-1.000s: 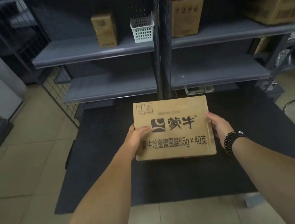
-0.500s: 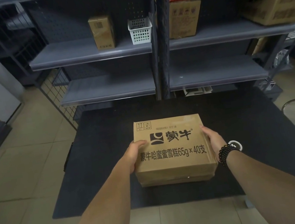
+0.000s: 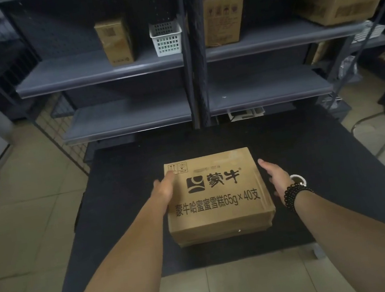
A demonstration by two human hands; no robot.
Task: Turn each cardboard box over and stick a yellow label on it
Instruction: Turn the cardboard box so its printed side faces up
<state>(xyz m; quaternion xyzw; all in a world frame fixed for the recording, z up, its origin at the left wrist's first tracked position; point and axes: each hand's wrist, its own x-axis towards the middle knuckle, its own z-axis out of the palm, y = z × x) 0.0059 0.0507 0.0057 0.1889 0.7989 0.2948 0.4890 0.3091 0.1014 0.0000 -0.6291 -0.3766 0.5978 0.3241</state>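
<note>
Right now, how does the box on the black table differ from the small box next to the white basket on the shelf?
The box on the table lies flat and wide; the small shelf box stands upright and narrow. The table box shows large black print; the shelf box's print is too small to read. The left hand touches the table box; nothing touches the shelf box. Both are brown cardboard.

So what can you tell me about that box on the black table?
The box is brown cardboard, flat and rectangular, lying level near the middle of the table. Its top bears a black logo, Chinese print reading 65g x 40, and small handling symbols in one corner. The left hand rests on its left edge; the right hand hovers just clear. No yellow label shows.
</note>
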